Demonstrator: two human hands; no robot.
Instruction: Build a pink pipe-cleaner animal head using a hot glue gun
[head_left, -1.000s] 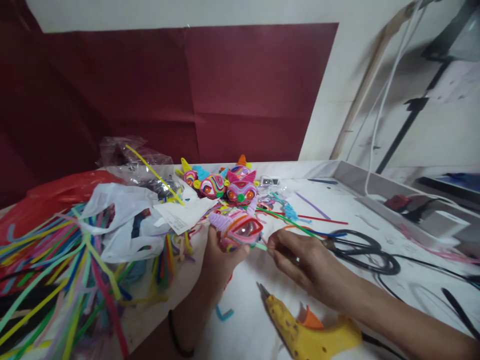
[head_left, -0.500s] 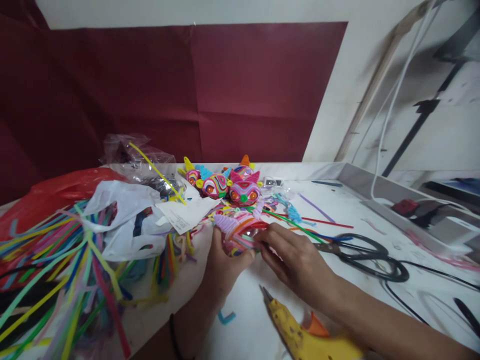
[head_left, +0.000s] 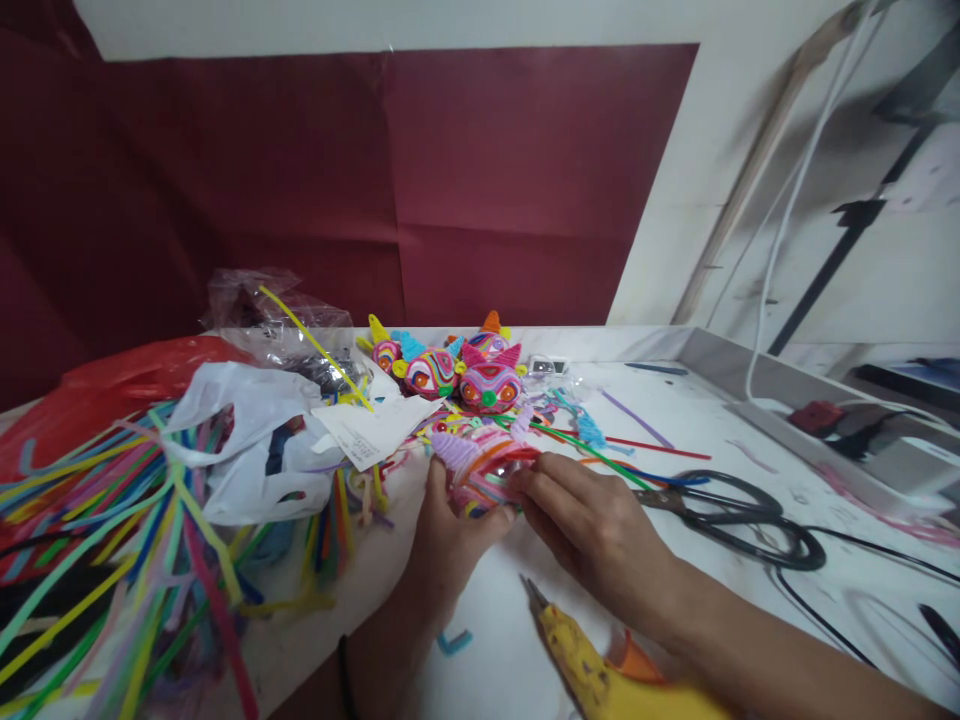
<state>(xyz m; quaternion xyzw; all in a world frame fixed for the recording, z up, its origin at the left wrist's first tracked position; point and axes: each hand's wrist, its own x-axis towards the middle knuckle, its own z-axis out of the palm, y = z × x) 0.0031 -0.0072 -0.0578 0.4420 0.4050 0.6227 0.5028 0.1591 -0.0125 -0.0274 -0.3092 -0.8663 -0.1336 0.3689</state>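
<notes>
A round pipe-cleaner animal head, striped pink, orange and white with lilac ears, is gripped at its left and lower side by my left hand. My right hand is closed, its fingertips pressed together at the head's right side. A red pipe cleaner lies across the top of the head and runs to those fingertips, which partly hide it. Below the hands, a yellow hot glue gun points its metal nozzle up and left. Black-handled scissors lie right of my right hand.
Finished-looking pipe-cleaner heads stand together at the back. Loose pipe cleaners and a white plastic bag heap up at left. A paper slip lies in between. A power strip and cables sit at right.
My right fingertips have shifted slightly along the red pipe cleaner, pressing closer to the head. My left hand keeps its hold. The view has moved a little.
</notes>
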